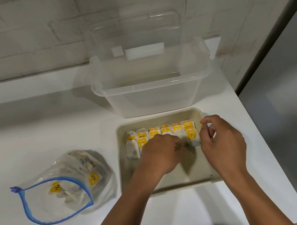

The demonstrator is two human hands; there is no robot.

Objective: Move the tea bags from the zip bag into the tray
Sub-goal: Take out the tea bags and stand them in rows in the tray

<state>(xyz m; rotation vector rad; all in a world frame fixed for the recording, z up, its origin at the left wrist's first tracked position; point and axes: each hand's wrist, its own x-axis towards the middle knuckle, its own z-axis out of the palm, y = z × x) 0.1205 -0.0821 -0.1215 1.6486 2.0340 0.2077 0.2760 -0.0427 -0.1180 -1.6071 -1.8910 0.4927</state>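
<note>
The left hand (161, 154) has its fingers curled onto a tea bag (179, 136) in the tray (175, 179). Just beside it, the right hand (222, 144) hovers with fingers loosely curled, holding nothing.

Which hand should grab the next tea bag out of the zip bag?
Probably the left hand. The open zip bag lies on its side of the tray, so it need not cross over. The right hand hovers at the tray's far edge.
</note>
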